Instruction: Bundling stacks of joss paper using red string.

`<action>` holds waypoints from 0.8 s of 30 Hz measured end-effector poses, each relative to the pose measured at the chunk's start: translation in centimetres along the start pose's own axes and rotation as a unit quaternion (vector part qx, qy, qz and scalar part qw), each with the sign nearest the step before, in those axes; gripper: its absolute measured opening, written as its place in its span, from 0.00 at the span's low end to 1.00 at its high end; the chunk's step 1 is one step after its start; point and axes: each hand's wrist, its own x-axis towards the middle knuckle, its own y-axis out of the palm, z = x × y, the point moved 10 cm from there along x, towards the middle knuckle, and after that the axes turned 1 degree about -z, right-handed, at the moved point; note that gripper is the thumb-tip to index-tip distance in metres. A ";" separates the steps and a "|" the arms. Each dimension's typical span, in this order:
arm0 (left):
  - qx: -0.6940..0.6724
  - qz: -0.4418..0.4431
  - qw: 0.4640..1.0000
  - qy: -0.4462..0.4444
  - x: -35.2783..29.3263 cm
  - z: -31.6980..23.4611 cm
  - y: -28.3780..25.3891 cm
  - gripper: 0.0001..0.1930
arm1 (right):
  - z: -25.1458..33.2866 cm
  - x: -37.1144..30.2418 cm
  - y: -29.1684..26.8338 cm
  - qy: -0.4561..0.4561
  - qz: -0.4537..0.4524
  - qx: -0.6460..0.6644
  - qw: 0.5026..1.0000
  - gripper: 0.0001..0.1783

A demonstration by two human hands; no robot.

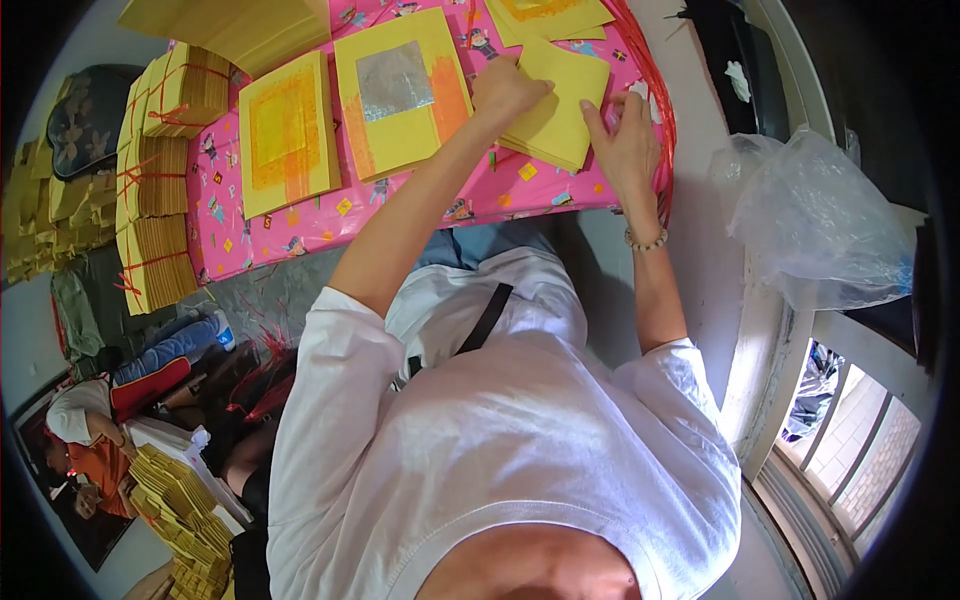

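A stack of yellow paper (560, 110) lies slightly askew on the pink patterned table cover, its upper sheet folded over. My left hand (508, 92) rests at the stack's left side with its fingers curled in on the paper; the fingertips are partly hidden. At the stack's right edge, my right hand (630, 150) has its thumb and fingers apart, the thumb touching the paper. Something small and white (640, 90) shows by its fingertips. Left of my hands lies a yellow paper stack with a silver square (395, 82) and orange patches.
Another yellow stack with an orange print (285, 130) lies farther left. Bundles tied with red string (155, 175) line the table's left edge. Red strings (650, 60) hang along its right edge. A clear plastic bag (815, 220) is at right. People (90, 430) sit at lower left.
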 end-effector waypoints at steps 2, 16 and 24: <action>0.025 -0.026 0.999 0.022 -0.6 -1.0 -0.1 0.25 | 0.9 0.4 0.2 -0.071 0.000 0.000 0.997 0.24; 0.077 -0.134 0.941 0.300 -8.0 -4.2 -6.7 0.21 | 1.1 0.3 1.7 -0.114 0.058 -0.023 0.992 0.29; 0.097 -0.145 0.950 0.259 -14.1 2.6 -14.3 0.17 | 9.2 1.3 -2.6 -0.221 -0.006 0.044 0.974 0.23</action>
